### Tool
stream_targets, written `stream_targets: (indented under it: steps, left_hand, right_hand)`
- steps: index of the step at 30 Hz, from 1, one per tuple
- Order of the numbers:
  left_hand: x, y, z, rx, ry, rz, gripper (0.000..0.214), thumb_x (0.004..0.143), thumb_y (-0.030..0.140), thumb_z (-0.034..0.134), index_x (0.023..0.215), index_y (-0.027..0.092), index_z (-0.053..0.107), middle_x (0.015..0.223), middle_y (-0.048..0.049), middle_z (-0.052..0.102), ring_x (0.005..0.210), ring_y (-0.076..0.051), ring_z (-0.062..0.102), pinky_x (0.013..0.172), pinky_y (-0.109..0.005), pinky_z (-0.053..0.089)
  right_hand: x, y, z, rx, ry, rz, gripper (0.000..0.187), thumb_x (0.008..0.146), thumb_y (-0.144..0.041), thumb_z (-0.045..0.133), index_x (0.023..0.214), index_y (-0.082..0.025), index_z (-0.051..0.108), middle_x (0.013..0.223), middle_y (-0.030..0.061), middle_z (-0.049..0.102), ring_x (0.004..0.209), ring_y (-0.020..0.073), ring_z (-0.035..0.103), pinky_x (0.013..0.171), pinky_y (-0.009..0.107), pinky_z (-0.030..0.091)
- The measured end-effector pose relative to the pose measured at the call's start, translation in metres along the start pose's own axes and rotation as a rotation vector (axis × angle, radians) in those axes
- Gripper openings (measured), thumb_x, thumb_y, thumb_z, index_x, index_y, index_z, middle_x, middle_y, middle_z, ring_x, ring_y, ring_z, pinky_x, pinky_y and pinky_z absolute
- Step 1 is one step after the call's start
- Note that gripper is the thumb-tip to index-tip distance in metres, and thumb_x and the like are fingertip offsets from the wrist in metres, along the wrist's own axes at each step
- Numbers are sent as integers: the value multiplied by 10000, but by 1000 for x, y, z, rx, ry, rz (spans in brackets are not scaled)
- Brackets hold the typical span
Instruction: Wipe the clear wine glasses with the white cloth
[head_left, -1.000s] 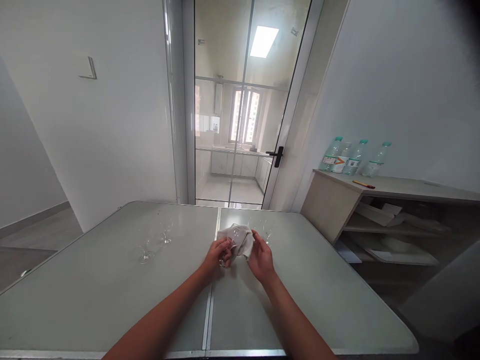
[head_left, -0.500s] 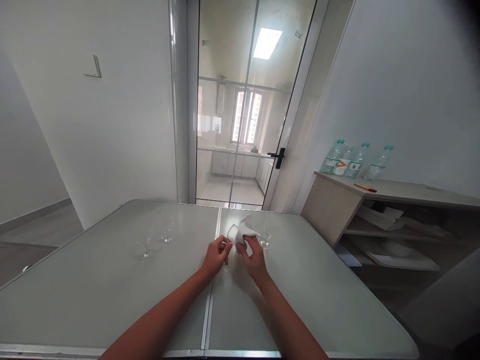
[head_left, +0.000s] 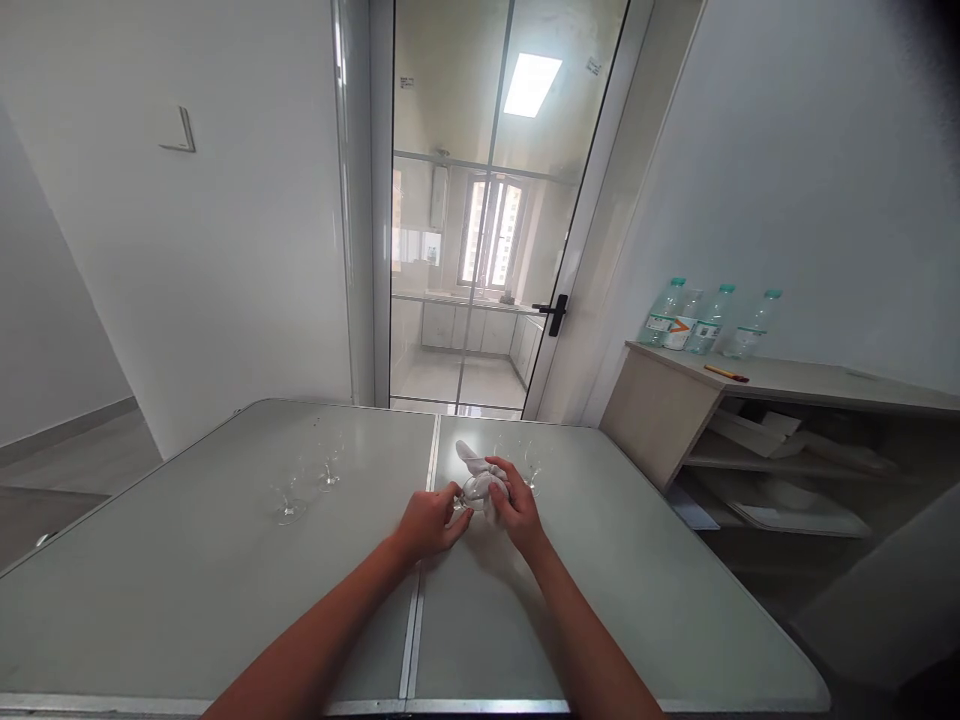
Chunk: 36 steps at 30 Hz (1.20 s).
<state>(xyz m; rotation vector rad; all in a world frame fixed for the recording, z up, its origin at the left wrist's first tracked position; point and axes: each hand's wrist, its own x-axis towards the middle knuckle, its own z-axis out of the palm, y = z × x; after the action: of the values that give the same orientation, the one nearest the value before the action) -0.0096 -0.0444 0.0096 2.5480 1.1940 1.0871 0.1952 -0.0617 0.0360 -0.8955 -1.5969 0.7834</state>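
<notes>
Over the table's middle seam, my left hand is closed on a clear stemmed wine glass, gripping it near its stem end. The glass is tipped, its bowl pointing right. My right hand pinches a white cloth against the bowl, with one end of the cloth sticking up to the left. Whether some cloth sits inside the bowl is hard to tell. Just behind my right hand stands another stemmed glass, partly hidden.
Two clear stemmed glasses, one nearer and one farther, stand left on the pale table. At right, a wooden shelf unit bears several plastic bottles and a yellow-red pen-like item. A glass door lies beyond.
The wine glass has tipped over to the right, its bowl now against the cloth. My right hand has turned around the bowl, and the cloth's loose end has swung left.
</notes>
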Motion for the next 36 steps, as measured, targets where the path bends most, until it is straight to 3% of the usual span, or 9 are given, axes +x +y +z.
stream_targets:
  steps: [4,7,14,18,21,26,31,34,36]
  left_hand:
    - [-1,3,3,-55,-30,-25,168,905,383,569,931,218,559,568,66,571,500,-120,538,578,-241,358]
    - [1,9,7,-111,-44,-63,185,914,401,563,894,218,549,575,61,575,514,-121,539,580,-241,363]
    - [2,14,9,-89,-44,-72,178,924,398,562,946,221,568,592,53,605,531,-131,567,588,-248,357]
    - [1,10,4,-5,-26,-53,178,934,396,548,936,218,550,588,45,605,529,-145,583,582,-254,343]
    - [1,10,1,20,-37,-38,160,918,378,556,906,222,521,563,50,582,519,-154,581,566,-256,322]
    - [1,12,1,-59,-98,-50,153,896,362,561,870,229,491,576,51,585,507,-149,560,551,-252,330]
    - [0,11,6,-27,-100,-69,167,921,389,551,919,222,553,604,35,629,545,-155,601,572,-253,349]
    - [1,10,9,69,-106,-30,156,941,357,526,976,214,578,636,5,670,586,-183,648,574,-259,347]
    - [1,10,10,145,-108,0,157,955,334,495,987,207,582,666,-22,692,596,-201,664,563,-267,336]
  right_hand:
    - [0,-2,2,58,4,44,433,967,-532,515,1277,-236,578,691,-31,563,574,145,464,556,260,373]
    - [1,-1,4,101,85,70,382,946,-538,542,1165,-228,588,656,-42,528,543,140,436,522,256,350]
    - [2,6,7,-23,240,6,249,951,-463,557,1029,-227,565,749,-18,588,624,157,501,590,267,408]
    - [2,1,8,-53,183,-7,302,957,-448,537,1131,-211,610,870,21,649,732,180,563,666,280,449]
    - [3,-3,3,15,62,13,366,954,-458,536,1218,-216,614,881,21,658,735,181,568,674,283,457]
    - [3,0,-4,23,-35,10,342,939,-474,538,1118,-219,677,887,28,662,716,178,556,660,288,444]
    - [3,7,3,-190,90,-3,311,960,-460,483,965,-216,676,613,-24,519,567,157,446,570,273,369]
    - [4,8,7,-330,225,5,302,955,-452,495,943,-220,687,625,-12,546,614,173,480,611,278,386]
    - [4,6,6,-252,232,64,328,958,-472,489,1024,-219,687,673,-5,591,630,177,506,613,276,400]
